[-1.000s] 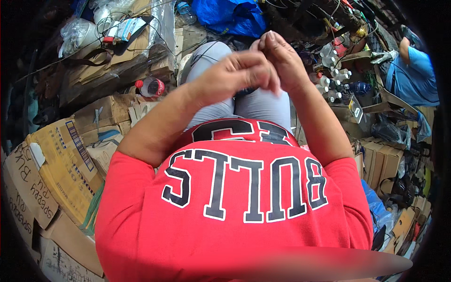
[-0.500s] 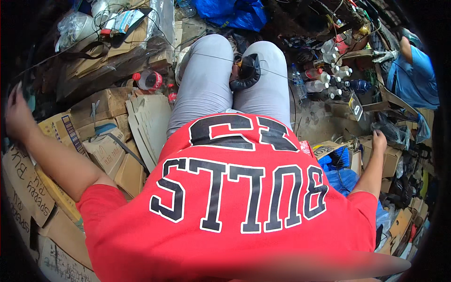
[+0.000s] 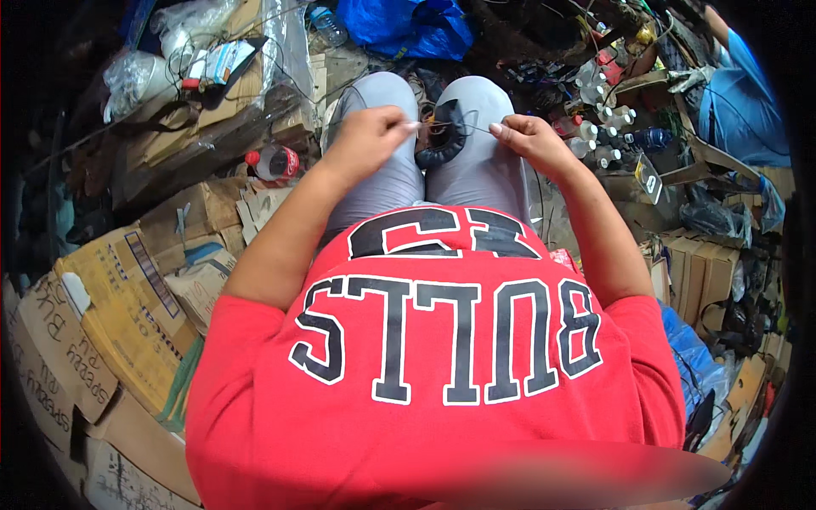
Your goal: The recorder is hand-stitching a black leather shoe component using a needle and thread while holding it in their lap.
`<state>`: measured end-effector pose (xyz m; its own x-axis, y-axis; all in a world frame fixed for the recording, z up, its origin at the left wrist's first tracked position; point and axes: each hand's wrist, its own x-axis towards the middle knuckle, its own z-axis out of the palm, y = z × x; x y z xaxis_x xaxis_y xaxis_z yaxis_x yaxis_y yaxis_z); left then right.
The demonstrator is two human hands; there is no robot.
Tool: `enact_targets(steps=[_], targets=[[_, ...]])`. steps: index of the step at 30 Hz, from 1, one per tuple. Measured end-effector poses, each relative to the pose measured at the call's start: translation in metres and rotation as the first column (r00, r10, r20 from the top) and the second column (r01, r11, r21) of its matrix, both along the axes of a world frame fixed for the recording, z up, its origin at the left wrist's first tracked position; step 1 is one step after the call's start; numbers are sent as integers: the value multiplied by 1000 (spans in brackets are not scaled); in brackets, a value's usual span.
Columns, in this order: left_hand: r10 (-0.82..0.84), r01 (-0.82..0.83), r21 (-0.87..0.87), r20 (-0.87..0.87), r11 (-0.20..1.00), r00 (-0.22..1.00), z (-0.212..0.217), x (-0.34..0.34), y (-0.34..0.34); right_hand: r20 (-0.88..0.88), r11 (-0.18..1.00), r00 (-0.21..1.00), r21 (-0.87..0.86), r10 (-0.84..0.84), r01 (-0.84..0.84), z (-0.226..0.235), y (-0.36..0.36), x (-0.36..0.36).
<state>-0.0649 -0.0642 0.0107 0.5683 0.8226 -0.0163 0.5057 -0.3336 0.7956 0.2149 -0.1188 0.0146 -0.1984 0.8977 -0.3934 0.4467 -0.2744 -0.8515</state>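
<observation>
Both my hands are raised over my knees with a thin dark thread (image 3: 478,129) between them. My left hand (image 3: 374,140), above my left knee, is closed in a pinch on the thread. Over the right knee, my right hand (image 3: 531,140) pinches the thread between thumb and fingers. Between my knees sits a curved, black padded piece (image 3: 444,149) that looks like part of a shoe, with a small orange-brown bit near its top. The thread runs by its upper part; where it enters the piece is too small to tell.
Flattened cardboard boxes (image 3: 127,297) are heaped on my left, near a red-capped bottle (image 3: 276,161). Several white-capped bottles (image 3: 608,136) stand at the right. A blue tarp (image 3: 408,25) lies ahead. At far right is a person in blue clothing (image 3: 748,110).
My hands were spread wide to either side, with thread stretched across my knees. Now both have come inward and meet close above the black piece.
</observation>
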Motion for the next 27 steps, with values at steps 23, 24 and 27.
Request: enact_targets(steps=[23,24,27], targets=[[-245,297,-479,169,826,955,-4,58,48,202,865,971,455,131,-211,10,35,-5],[-249,299,-480,166,825,954,-5,58,50,199,866,972,456,127,-207,9,35,-4],[-238,329,-528,235,783,942,-10,57,53,175,882,971,415,165,-224,11,36,-6]])
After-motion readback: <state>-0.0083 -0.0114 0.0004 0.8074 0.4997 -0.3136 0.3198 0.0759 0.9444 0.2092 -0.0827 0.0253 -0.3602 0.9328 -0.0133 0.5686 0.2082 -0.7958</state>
